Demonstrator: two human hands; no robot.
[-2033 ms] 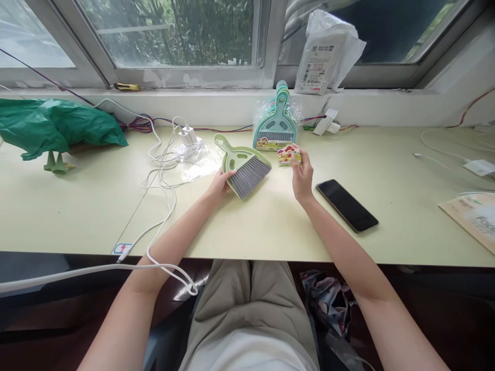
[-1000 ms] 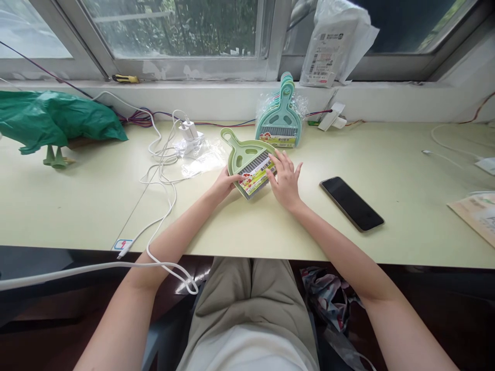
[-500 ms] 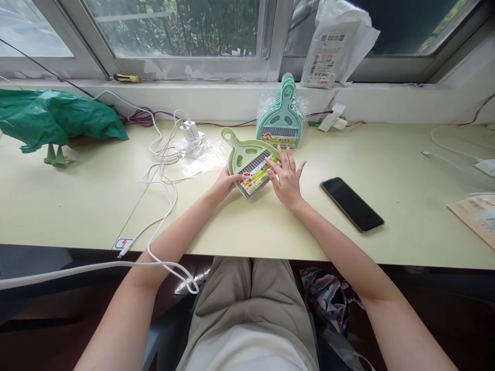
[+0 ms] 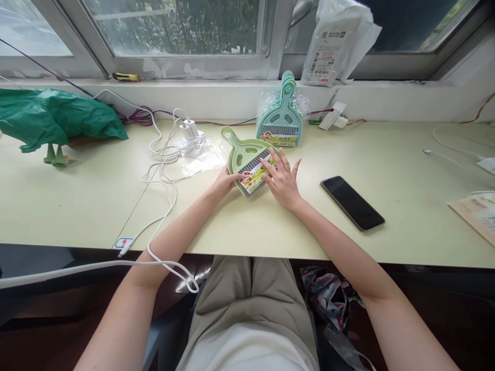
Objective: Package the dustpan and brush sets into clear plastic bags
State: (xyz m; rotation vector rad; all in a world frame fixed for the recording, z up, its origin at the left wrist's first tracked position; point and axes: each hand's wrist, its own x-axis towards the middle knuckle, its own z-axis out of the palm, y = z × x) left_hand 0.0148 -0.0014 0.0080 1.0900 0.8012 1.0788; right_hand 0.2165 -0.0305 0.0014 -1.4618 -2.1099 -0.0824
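Head, left grip [image 4: 224, 184] closed on dustpan [image 4: 246, 157]

Pale green dustpan [image 4: 246, 156] — grey bristles [image 4: 256, 163] — label [image 4: 255, 178] yellow, white, red.

Dustpan [image 4: 246, 154]: pale green, two openings below its looped handle [image 4: 233, 139], which slants away to the left; I can't tell whether its underside meets the table [image 4: 294, 232].
Brush [image 4: 255, 163]: grey bristles, nested in the dustpan.
Card [image 4: 254, 179]: red, white and yellow-green print, lying slantwise across the bristles.
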